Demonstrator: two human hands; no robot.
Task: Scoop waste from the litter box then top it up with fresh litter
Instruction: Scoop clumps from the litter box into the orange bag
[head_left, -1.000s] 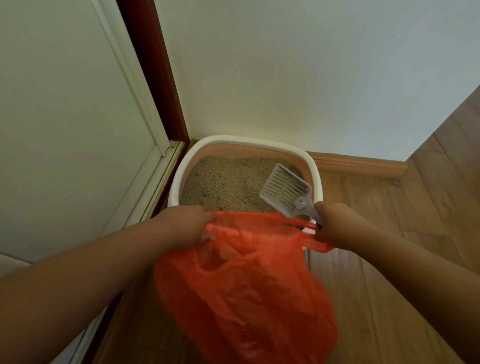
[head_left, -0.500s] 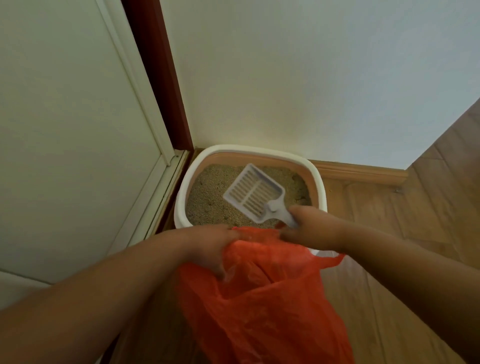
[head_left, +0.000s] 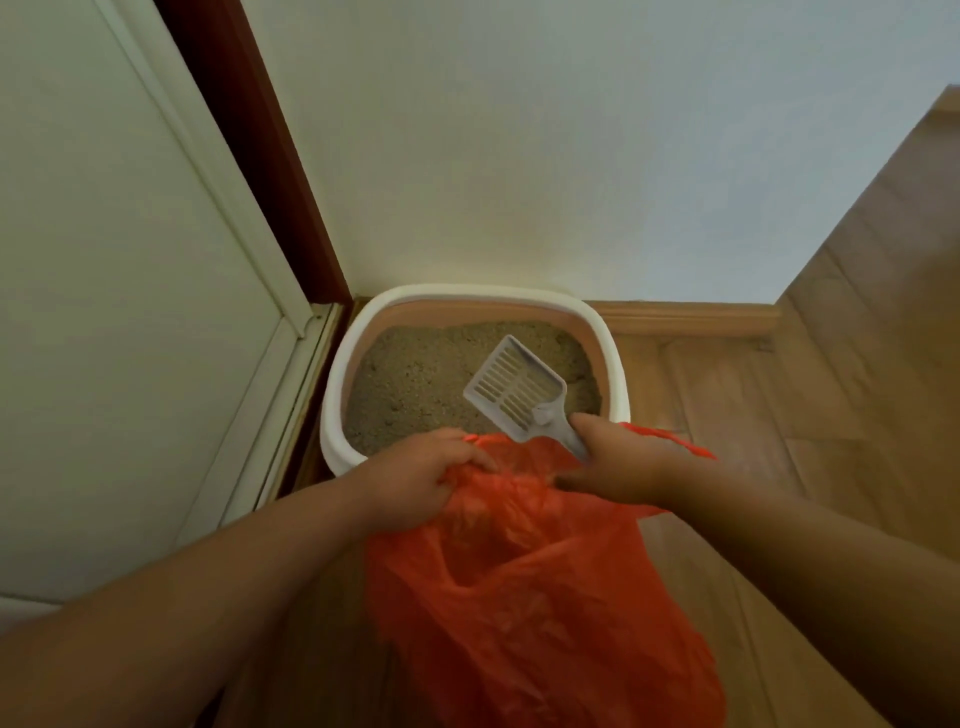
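A white-rimmed litter box (head_left: 332, 410) stands in the room's corner, filled with tan litter (head_left: 415, 379). My right hand (head_left: 618, 462) grips the handle of a white slotted scoop (head_left: 511, 389), whose head hovers over the litter's right half and looks empty. The same hand also pinches the right edge of an orange plastic bag (head_left: 540, 597). My left hand (head_left: 415, 478) clutches the bag's left edge just in front of the box's near rim. The bag hangs down between my arms and hides the box's near wall.
A white door panel (head_left: 130, 312) with a dark red frame (head_left: 249, 150) stands at the left, touching the box. A white wall (head_left: 519, 156) is behind it, with a wooden skirting board (head_left: 685, 317). Wooden floor (head_left: 779, 441) stretches to the right.
The scoop swung left over the litter, then back toward the right side. My hands came closer together, bunching the bag's mouth. The view has dipped toward the box.
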